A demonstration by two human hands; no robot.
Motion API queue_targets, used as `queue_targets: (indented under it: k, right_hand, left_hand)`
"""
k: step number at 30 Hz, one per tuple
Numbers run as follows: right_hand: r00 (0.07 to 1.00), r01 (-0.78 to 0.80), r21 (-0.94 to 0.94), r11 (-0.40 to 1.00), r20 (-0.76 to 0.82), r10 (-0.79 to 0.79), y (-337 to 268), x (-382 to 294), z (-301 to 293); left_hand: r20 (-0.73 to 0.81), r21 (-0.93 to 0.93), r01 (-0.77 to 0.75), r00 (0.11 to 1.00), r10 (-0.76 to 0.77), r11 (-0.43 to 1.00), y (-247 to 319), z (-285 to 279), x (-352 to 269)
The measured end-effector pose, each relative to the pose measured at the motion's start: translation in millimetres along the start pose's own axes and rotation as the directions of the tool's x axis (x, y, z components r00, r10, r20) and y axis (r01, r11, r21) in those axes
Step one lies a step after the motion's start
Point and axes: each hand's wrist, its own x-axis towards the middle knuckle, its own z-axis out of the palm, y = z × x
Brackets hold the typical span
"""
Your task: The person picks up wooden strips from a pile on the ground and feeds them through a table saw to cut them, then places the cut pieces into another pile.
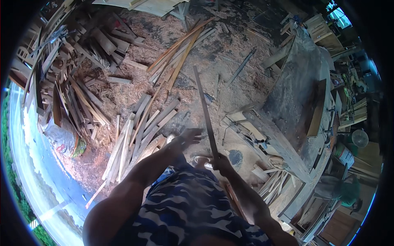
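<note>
My right hand (222, 165) grips a long, narrow wooden strip (204, 110) near its lower end. The strip points away from me, over the shavings-covered floor. To its left, my left hand (190, 137) is held out with its fingers apart and nothing in it. A small gap lies between those fingers and the strip. Under my left forearm lies a bundle of sawn wooden battens (144, 123). Part of my sandalled foot (201, 160) shows below the strip.
A long workbench (286, 77) with a loose board (317, 107) runs along the right. Long thin strips (175, 52) lie on the floor ahead. Scrap boards (70, 83) are heaped at the left. Another person (338, 189) is at the far right, near a fan (359, 138).
</note>
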Motion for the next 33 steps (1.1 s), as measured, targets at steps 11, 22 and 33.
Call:
queue_targets:
  k: [11, 22, 33]
  right_hand:
    - [0.975, 0.217, -0.077, 0.973, 0.074, -0.211, -307, 242, 292]
    - [0.703, 0.711, -0.69, -0.137, 0.692, 0.165, -81, 239, 348]
    - [0.921, -0.003, -0.997, 0.074, 0.026, 0.389, -24, 236, -35]
  left_hand:
    - [-0.571, 0.089, -0.04, 0.817, 0.084, 0.995, 55, -256, -176]
    - [-0.716, 0.079, 0.071, 0.698, 0.007, 0.994, -104, -264, -211]
    - [-0.708, 0.354, 0.201, 0.695, 0.122, 0.913, -192, -147, -172]
